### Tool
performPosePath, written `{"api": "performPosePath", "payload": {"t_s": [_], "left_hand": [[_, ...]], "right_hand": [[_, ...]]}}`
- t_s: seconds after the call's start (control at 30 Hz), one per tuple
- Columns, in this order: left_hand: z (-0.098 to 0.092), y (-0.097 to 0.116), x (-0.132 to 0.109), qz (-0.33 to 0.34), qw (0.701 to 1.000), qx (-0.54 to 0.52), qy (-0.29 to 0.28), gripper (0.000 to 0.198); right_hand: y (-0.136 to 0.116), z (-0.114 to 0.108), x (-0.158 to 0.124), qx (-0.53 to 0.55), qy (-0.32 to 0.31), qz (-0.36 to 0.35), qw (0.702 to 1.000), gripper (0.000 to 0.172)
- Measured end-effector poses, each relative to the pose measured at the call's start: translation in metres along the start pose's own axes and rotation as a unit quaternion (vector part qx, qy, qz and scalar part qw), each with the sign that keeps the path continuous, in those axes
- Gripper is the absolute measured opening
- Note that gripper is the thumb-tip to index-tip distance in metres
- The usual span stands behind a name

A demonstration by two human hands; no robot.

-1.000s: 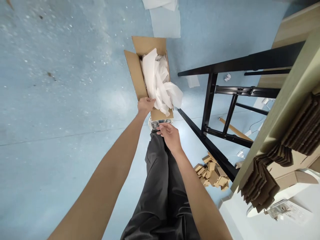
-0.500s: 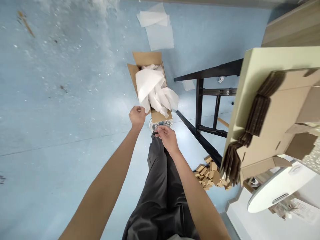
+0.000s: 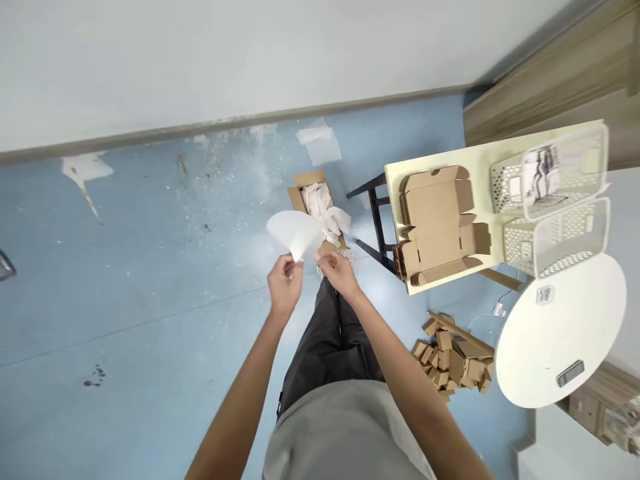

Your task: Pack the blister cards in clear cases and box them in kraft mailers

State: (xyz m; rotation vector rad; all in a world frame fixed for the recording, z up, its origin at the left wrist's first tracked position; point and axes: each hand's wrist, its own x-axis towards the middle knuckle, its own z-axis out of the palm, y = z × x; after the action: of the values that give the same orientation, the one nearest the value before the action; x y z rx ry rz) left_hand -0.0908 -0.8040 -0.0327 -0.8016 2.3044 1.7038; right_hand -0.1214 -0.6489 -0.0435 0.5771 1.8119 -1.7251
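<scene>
- Currently pinching a thin white sheet, fanned outward, by its gathered end in the left hand.
- Curling the right hand just beside; cannot tell if pinching anything.
- Beyond, on blue floor, open cardboard box stuffed with crumpled white sheets.
- To the right, stacked carton blanks on a pale tabletop, near perforated baskets.

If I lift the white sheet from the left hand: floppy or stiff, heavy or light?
Probably floppy: the white sheet gathers narrow at the left hand and fans out. Likely light: a one-handed pinch appears to support it. May crease easily, if it's like the crumpled sheets in the box.
</scene>
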Motion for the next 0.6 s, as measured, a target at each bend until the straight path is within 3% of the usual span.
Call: {"api": "performPosePath", "payload": {"t_s": [0.13, 0.3, 0.47, 0.6], "left_hand": [[-0.014, 0.067, -0.048, 0.183, 0.974, 0.092, -0.093, 0.013], [-0.002, 0.125, -0.094, 0.363, 0.906, 0.139, -0.167, 0.018], [0.025, 0.167, -0.123, 0.480, 0.830, 0.126, -0.256, 0.021], [0.048, 0.189, -0.137, 0.510, 0.791, 0.114, -0.319, 0.026]], "right_hand": [[-0.057, -0.012, -0.056, 0.012, 0.001, -0.055, 0.998, 0.059], [-0.106, -0.050, -0.134, 0.049, 0.066, -0.097, 0.992, 0.059], [-0.122, -0.098, -0.198, 0.120, 0.159, -0.143, 0.969, 0.056], [-0.118, -0.133, -0.235, 0.210, 0.230, -0.158, 0.937, 0.059]]}}
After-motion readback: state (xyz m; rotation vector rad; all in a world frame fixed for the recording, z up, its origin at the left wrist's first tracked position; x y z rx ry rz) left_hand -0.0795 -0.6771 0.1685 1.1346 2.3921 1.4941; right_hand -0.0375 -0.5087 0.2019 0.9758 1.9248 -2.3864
